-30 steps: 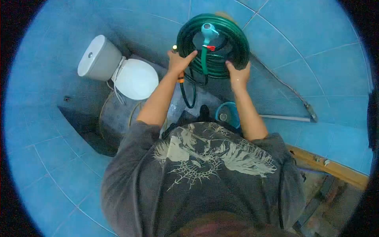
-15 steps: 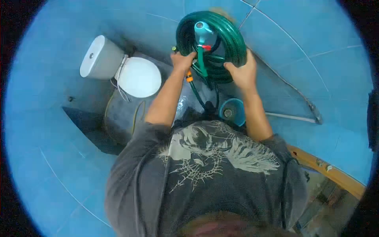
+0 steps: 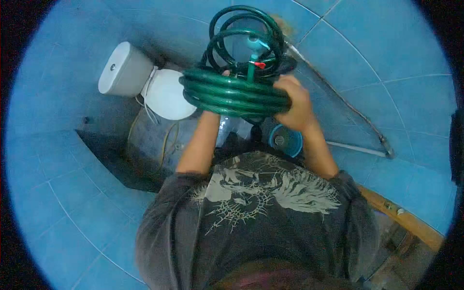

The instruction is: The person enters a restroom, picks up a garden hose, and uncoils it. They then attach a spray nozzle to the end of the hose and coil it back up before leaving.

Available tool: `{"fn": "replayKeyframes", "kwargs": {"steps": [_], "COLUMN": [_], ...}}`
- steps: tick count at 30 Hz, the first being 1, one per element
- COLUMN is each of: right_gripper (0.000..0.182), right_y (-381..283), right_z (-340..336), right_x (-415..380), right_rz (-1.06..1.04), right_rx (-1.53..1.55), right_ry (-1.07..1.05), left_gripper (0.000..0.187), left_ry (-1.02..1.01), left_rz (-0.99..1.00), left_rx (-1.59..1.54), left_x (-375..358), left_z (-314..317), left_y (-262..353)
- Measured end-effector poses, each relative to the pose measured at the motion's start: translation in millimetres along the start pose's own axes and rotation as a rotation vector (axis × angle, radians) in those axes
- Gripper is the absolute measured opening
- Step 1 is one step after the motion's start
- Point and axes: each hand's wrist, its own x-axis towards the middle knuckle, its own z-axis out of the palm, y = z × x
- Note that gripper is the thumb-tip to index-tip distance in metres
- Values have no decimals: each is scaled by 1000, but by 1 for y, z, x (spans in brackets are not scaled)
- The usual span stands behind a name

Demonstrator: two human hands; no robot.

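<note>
A green garden hose (image 3: pixel 232 96) is bunched in several coils in front of me, its thick front loops lying sideways. Looser loops (image 3: pixel 246 19) of the same hose rise behind them. My right hand (image 3: pixel 296 104) is closed around the right end of the front coils. Most of my left hand (image 3: pixel 226 73) is hidden behind the coils at the left; a fingertip shows above them and the wrist below. Among the loops stands a light-blue plastic fitting (image 3: pixel 253 43) with a red lever (image 3: pixel 259 65); whether it is fixed to the wall cannot be told.
A white toilet (image 3: pixel 169 94) with its lid down stands at the left. A blue bucket (image 3: pixel 286 140) is on the floor near my right forearm. A thin yellowish hose (image 3: pixel 166 147) lies on the floor. Pipes (image 3: pixel 338 99) run along the blue tiled wall at the right.
The front coils have tipped down toward me and now cover most of my left hand, while other loops have spread apart behind. My right hand has moved slightly down.
</note>
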Motion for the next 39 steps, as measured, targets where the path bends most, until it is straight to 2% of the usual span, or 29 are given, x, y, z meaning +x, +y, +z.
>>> {"fn": "replayKeyframes", "kwargs": {"steps": [1,3,7,9,13,16,21,22,23,24,26,28,29,31,32,33,35,36,37,39], "right_gripper": [54,46,42,42,40,46,59,70,68,69,69,77,80,87,86,86,86,78,74,68], "right_y": [-3,-11,-21,-25,2,26,35,45,60,69,67,87,80,61,51,49,48,47,43,34], "right_z": [0,1,-3,-1,10,19,13,11,2,2,-2,-2,-2,4,11,17,26,34,36,42], "right_x": [-7,-20,-48,-59,-89,-108,-93,-80,-60,-42,11,53,62,82,81,82,83,85,88,95], "right_rz": [-25,-23,-28,24,109,92,93,-57,-196,-89,103,82,20,-104,30,18,-1,-27,45,182], "right_rx": [-5,-31,-46,-26,-33,-30,164,160,155,448,353,137,16,-219,-272,-256,-236,-316,-297,-247], "right_ry": [-39,-63,-66,-28,2,-85,-244,-222,-172,16,243,147,133,100,108,136,198,281,272,253], "left_gripper": [32,32,33,33,34,34,36,36,36,36,37,38,38,36,33,31,24,20,17,13], "left_ry": [-58,-50,261,285,118,105,313,338,332,307,190,-2,23,309,389,467,425,408,412,521], "left_rz": [-16,9,220,299,404,422,393,379,359,342,312,293,394,729,697,660,249,159,67,161], "left_rx": [28,103,323,445,700,678,333,228,107,-51,-430,-774,-548,493,522,548,-420,-635,-855,-712], "left_x": [-10,-28,-47,-50,-41,-31,2,6,10,13,18,23,29,42,37,32,11,8,4,1], "left_z": [-2,-3,1,-1,2,6,4,1,-1,-1,-3,-8,-16,-51,-57,-63,-46,-37,-27,-19], "left_y": [-2,-5,-12,-11,-11,-22,-39,-38,-37,-34,-29,-29,-37,-82,-84,-86,-56,-41,-25,-2]}}
